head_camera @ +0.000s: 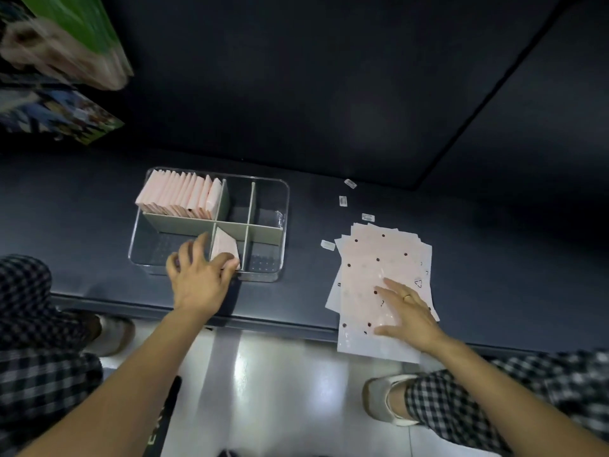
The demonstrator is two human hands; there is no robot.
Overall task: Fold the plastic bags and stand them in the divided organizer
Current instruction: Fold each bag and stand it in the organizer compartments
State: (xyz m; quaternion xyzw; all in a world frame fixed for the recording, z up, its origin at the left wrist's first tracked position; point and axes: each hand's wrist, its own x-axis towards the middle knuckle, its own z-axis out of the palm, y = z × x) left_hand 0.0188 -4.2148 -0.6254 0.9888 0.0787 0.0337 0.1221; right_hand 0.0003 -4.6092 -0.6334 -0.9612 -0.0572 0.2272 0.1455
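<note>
Folded bag (pixel 225 250) going upright into the organizer (pixel 211 225) (near middle compartment).
Left hand (pixel 197 275) pinches it with curled fingers, likely steadying it against the divider; right hand (pixel 407 311) rests spread fingers on the flat bags (pixel 372 268) overhanging the table's near edge, probably to pin them.

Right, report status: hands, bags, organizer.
Left hand pinching folded bag into organizer front middle slot. Right hand flat on unfolded stack. Nothing blocking.
</note>
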